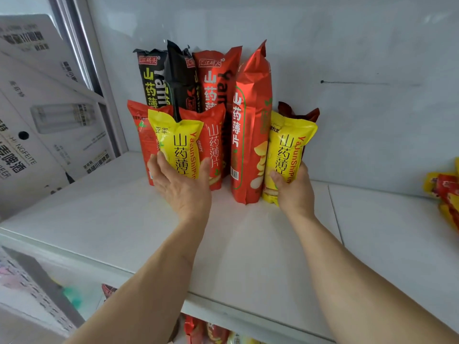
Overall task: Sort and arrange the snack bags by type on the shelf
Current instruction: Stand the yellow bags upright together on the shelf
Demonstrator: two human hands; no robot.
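Snack bags stand upright on the white shelf [248, 244]. My left hand [181, 187] grips the lower part of a yellow bag [178, 142], which stands in front of two short red bags [213, 145]. My right hand [294, 189] holds another yellow bag [285, 150] at its bottom right, beside a tall red bag [250, 125]. Behind them stand two tall black bags [154, 78] and a tall red bag [213, 78] against the back wall. A dark red bag [308, 115] peeks out behind the right yellow one.
A heap of yellow and red snack packs [447, 194] lies at the shelf's right edge. White cardboard boxes [49, 108] lean at the left. More red bags [206, 331] show on the shelf below.
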